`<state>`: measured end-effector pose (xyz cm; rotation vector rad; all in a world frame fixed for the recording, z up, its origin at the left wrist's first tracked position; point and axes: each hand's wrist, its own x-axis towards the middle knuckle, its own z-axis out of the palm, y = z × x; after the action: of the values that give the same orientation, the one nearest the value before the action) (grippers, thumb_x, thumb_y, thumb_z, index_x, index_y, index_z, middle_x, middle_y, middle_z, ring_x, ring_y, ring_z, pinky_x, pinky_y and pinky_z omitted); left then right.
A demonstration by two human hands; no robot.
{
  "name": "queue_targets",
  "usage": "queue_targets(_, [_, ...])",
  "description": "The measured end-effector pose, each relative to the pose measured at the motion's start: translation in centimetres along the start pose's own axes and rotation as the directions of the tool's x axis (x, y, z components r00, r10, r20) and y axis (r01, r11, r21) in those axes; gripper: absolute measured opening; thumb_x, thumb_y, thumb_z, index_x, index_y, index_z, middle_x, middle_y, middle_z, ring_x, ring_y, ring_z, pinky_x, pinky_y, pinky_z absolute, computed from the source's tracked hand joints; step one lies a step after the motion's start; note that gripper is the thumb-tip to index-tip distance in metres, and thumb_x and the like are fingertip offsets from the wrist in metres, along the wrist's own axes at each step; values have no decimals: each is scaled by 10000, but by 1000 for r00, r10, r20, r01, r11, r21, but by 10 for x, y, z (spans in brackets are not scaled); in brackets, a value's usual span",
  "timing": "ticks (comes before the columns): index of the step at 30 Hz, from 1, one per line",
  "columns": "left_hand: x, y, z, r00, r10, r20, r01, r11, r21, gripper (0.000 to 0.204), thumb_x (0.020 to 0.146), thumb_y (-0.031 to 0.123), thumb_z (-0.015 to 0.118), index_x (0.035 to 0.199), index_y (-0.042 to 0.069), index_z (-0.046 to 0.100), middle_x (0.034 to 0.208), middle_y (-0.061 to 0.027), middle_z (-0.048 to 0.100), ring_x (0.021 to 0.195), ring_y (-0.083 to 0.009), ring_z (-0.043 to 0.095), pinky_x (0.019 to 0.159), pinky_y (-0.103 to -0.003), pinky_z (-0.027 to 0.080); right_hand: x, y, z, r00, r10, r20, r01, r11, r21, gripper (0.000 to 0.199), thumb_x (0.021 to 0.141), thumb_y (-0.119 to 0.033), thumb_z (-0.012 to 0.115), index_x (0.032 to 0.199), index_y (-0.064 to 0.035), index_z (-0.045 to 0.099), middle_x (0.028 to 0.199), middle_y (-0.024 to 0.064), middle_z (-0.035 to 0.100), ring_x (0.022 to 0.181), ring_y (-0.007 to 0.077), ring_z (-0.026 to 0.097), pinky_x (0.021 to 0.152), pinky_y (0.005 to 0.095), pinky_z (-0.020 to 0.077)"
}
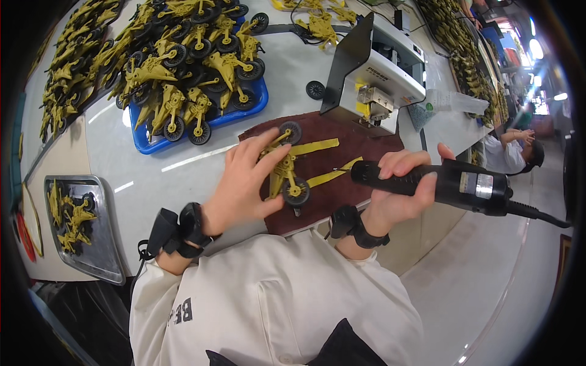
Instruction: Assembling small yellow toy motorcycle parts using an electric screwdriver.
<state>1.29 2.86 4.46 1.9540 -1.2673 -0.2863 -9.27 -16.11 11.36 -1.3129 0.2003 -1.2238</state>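
My left hand (247, 183) presses down on a yellow plastic toy frame with black wheels (292, 177), which lies on a dark red mat (342, 165) at the table's front edge. My right hand (406, 189) grips a black electric screwdriver (445, 183), held level. Its tip points left and touches a yellow arm of the toy. A black cord leaves the tool to the right. Both wrists wear black bands.
A blue tray (146, 141) heaped with several yellow wheeled toys stands behind the mat. More toys cover the table at far left. A white and black machine (381, 73) sits at the back right. A metal tray (104, 250) with toy parts lies at left. Another person (516, 152) works at right.
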Motion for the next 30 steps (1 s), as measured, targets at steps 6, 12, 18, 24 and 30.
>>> queue_targets(6, [12,5,42,993,43,106,-65,973,220,974,629,495,764,1403,79,345,1463,-172,287,1315,-365,304,1046,-517,239,1,-8,1,993,-57,-104,57,998,-3,604,847,-363,536,1279,-30,277,620,97,489,427,192,434,429,332,414])
queue_targets(12, [7,-3,57,999,-21,30,20,999,32,987,646,441,767,1405,11,305,1497,-170,237,1357,-368,240,1079,-531,191,-5,-4,2,999,-46,-13,46,998,-33,570,876,-383,509,1287,-42,310,631,71,491,467,172,451,479,329,387])
queue_targets(18, [11,-5,47,1000,-17,25,13,990,143,961,579,434,810,1358,69,382,1467,-123,310,1355,-361,246,1087,-544,157,-9,10,3,995,-23,98,26,999,-28,571,865,-344,508,1285,-22,292,662,104,509,489,202,465,483,347,415])
queue_targets(24, [14,-9,47,999,-32,25,30,995,91,960,547,459,820,1326,82,403,1438,-113,356,1330,-360,287,1088,-544,139,0,26,13,993,-26,118,31,999,-41,558,861,-328,518,1274,-23,300,661,107,509,472,209,469,497,366,423])
queue_targets(30, [12,-9,46,999,-45,21,44,997,59,956,542,451,821,1321,80,410,1434,-115,365,1323,-359,299,1087,-542,148,-9,33,17,977,36,211,-26,998,-50,591,845,-298,575,1270,-7,285,650,117,512,473,221,490,490,351,443])
